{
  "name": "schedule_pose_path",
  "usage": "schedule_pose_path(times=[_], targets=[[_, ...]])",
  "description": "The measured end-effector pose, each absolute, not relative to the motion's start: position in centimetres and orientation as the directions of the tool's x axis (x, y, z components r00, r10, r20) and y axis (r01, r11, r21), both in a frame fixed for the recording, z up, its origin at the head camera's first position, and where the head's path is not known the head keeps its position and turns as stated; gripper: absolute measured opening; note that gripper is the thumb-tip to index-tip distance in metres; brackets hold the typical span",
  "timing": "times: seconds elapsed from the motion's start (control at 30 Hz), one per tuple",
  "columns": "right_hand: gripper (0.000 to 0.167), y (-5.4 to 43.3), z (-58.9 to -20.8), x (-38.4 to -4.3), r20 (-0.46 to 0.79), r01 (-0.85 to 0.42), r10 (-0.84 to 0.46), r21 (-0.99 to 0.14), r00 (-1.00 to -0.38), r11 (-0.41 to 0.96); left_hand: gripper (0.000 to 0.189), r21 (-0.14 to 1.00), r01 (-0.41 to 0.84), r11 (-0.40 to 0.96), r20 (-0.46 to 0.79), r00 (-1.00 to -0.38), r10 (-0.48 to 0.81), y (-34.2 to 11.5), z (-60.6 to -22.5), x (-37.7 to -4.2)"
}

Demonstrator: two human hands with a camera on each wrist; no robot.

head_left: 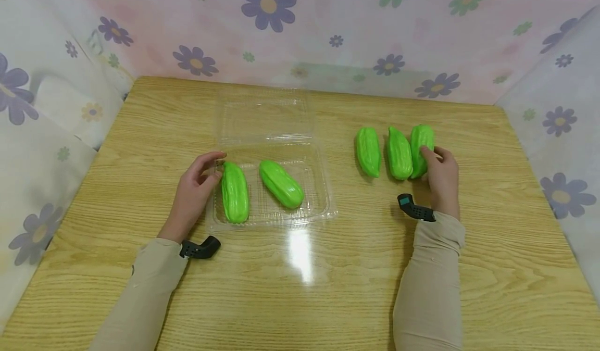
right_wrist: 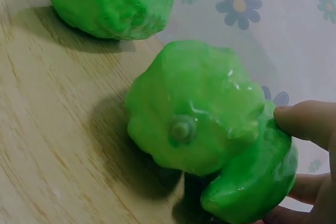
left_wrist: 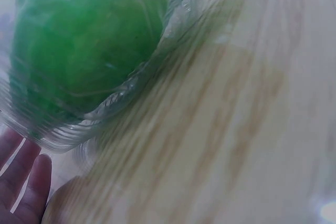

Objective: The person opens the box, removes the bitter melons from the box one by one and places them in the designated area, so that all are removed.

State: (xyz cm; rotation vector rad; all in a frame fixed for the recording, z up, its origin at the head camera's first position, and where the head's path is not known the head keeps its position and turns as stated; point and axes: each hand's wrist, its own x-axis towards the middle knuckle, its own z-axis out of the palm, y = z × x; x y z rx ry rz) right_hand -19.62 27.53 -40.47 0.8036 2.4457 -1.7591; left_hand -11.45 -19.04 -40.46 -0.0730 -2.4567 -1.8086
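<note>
At the right, my right hand (head_left: 442, 179) grips the rightmost of three bright green ridged gourds, this gourd (head_left: 422, 140) lying against the middle gourd (head_left: 400, 155). In the right wrist view the thumb (right_wrist: 304, 121) presses the held gourd (right_wrist: 257, 177) on one side, with fingers round the other. My left hand (head_left: 194, 182) is at the left edge of a clear plastic clamshell box (head_left: 316, 184), its fingers loosely extended by the rim. Inside the box lie two gourds, the left one (head_left: 235, 195) close to that hand and another (head_left: 282, 184) slanting beside it.
The box's clear lid (head_left: 264, 116) is folded back toward the rear of the wooden table (head_left: 328, 288). A third loose gourd (head_left: 368, 152) lies left of the pair on the right. Flowered cloth (head_left: 319, 33) hangs behind and at both sides.
</note>
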Motion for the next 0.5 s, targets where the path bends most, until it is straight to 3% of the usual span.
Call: schedule_pose_path(times=[0.5], targets=[[0.076,27.26,-40.8,-19.79,-0.297,0.404,0.329,-0.853,-0.896,0.33,0.034,0.953,0.097,0.288,0.108,-0.994,-0.022,-19.05,-40.67,-11.6]])
